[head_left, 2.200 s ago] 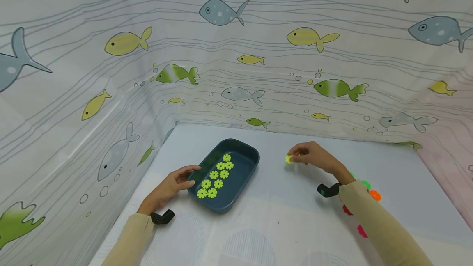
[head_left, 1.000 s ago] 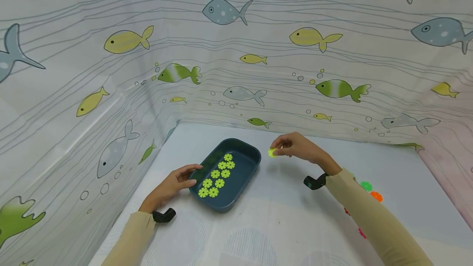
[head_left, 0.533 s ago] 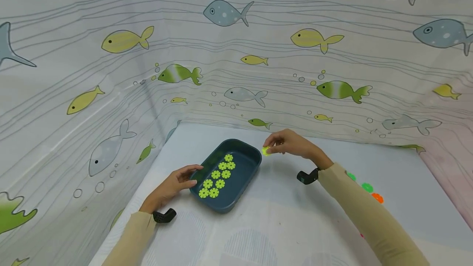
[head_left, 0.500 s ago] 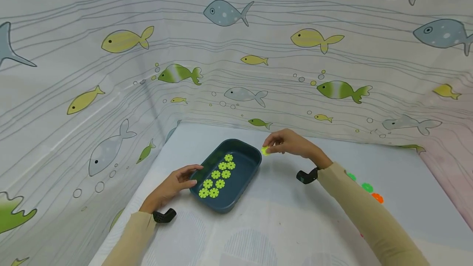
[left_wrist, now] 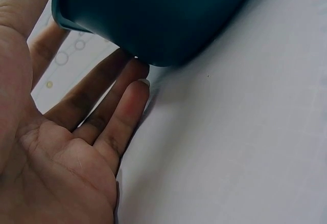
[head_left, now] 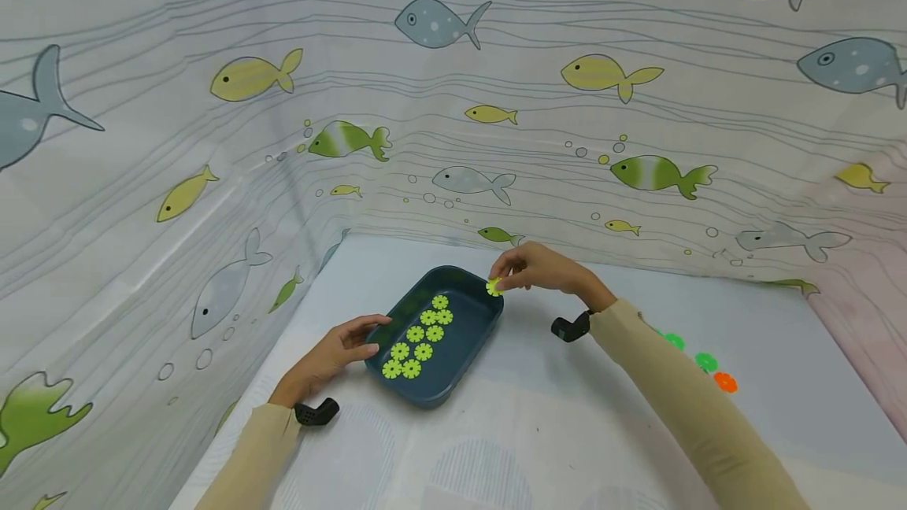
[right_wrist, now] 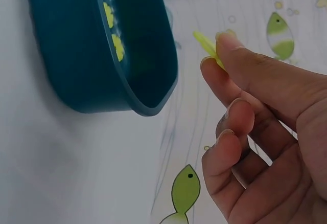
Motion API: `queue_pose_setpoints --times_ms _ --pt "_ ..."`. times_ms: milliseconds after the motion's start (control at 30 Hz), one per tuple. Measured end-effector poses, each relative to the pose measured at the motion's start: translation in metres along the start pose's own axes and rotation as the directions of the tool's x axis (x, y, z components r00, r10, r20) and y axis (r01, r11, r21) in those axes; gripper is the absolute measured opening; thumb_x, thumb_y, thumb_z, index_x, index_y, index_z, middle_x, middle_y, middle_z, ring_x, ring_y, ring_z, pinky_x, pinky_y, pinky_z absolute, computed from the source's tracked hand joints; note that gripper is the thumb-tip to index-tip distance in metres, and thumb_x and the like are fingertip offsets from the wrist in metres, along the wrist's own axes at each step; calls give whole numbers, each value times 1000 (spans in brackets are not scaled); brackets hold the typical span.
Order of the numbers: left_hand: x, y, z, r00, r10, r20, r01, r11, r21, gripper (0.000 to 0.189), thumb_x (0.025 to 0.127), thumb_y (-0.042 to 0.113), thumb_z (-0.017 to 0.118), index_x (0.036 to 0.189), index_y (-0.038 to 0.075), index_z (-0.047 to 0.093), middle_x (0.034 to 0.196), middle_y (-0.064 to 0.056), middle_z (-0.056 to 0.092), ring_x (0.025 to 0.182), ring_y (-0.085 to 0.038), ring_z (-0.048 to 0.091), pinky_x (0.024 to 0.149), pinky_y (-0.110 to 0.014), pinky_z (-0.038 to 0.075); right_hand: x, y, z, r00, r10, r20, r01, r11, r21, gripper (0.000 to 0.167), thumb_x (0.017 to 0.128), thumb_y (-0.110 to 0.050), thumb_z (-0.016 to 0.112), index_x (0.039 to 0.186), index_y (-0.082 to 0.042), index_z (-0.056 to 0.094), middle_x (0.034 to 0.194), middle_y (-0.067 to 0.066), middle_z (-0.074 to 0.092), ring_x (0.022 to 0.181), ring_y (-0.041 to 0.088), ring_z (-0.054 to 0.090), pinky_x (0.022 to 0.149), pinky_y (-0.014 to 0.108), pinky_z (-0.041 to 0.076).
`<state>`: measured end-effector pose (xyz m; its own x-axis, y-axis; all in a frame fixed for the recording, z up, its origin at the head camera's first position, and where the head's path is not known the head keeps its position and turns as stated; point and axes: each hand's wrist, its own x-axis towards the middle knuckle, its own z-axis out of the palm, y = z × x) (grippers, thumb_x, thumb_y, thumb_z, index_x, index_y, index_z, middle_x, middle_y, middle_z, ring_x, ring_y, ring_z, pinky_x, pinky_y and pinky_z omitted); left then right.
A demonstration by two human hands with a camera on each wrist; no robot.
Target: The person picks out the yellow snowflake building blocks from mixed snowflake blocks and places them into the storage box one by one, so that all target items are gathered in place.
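My right hand (head_left: 544,267) pinches a yellow-green notched plastic disc (head_left: 494,287) between thumb and fingertips. In the head view the disc overlaps the right far rim of a dark blue tray (head_left: 453,384). From the right wrist, the same disc (right_wrist: 205,44) shows edge-on, beside the tray wall (right_wrist: 76,55). The left hand (head_left: 333,356) holds the near left end of the tray, thumb and index finger at the rim. Its other fingers (left_wrist: 127,109) lie against the outer wall, low down. Several matching discs (head_left: 423,351) lie flat in the tray, along its left side.
Right of the tray, green discs (head_left: 705,361) and an orange disc (head_left: 725,382) lie on the white table (head_left: 510,447), partly behind the right sleeve (head_left: 680,408). A fish-printed sheet (head_left: 538,156) rises behind the table and along its left side.
My right hand has carried the pinched disc leftward, from the table beside the tray to its right rim. The left hand stays on the tray, and the discs inside keep their places.
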<state>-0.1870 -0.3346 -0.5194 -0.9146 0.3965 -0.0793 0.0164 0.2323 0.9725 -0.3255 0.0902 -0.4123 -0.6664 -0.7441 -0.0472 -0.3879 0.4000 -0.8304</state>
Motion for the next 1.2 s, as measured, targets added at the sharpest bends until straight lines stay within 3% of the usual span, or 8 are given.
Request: queue_pose_setpoints --times_ms 167,400,467,667,833,967,1200 --pt "-1 1 -1 1000 -7 -12 7 1000 -4 52 100 18 70 150 20 53 161 -6 39 152 -33 26 116 -45 31 12 -2 4 999 -3 45 2 1000 10 17 95 -22 77 111 -15 77 101 5 74 86 27 62 68 39 51" --pt "-2 -1 -3 1000 -13 -25 13 1000 -4 51 100 18 70 148 23 55 161 -4 39 152 -32 26 118 -58 23 28 -6 10 994 -8 108 10 1000 -18 14 99 -18 71 112 -18 77 102 3 72 93 50 60 71 46 52" --pt "-2 -1 -3 1000 -15 -24 15 1000 -3 51 100 20 71 148 23 55 161 -4 39 152 -32 26 118 -58 23 33 -7 11 992 -4 123 10 999 -49 14 100 -17 71 112 -18 77 101 2 72 90 49 60 67 40 51" --pt "0 1 -5 1000 -13 -16 13 1000 5 51 100 20 71 148 23 55 160 -3 41 152 -30 28 118 -51 28 50 -12 13 986 9 166 17 988 -152 13 101 -13 69 110 -18 76 100 -1 71 77 29 61 62 34 48" --pt "1 1 -6 1000 2 -6 -1 1000 22 52 100 19 70 149 21 54 160 -5 41 151 -33 29 115 -42 35 63 -23 18 971 -13 237 64 975 -211 14 100 -6 67 109 -12 77 101 3 71 87 31 65 69 31 51" --pt "2 2 -5 1000 -5 -3 5 1000 11 51 100 19 70 149 22 54 160 -4 41 151 -31 29 117 -49 31 73 -29 23 961 -8 275 82 962 -261 14 100 -4 67 109 -10 76 102 3 71 93 35 66 70 30 52" --pt "1 2 -6 1000 2 9 -2 1000 -8 52 100 19 70 149 23 53 160 -4 41 152 -31 28 117 -58 26 90 -36 36 947 31 320 76 945 -317 14 99 -5 68 110 -7 76 103 3 73 86 27 65 72 38 55"
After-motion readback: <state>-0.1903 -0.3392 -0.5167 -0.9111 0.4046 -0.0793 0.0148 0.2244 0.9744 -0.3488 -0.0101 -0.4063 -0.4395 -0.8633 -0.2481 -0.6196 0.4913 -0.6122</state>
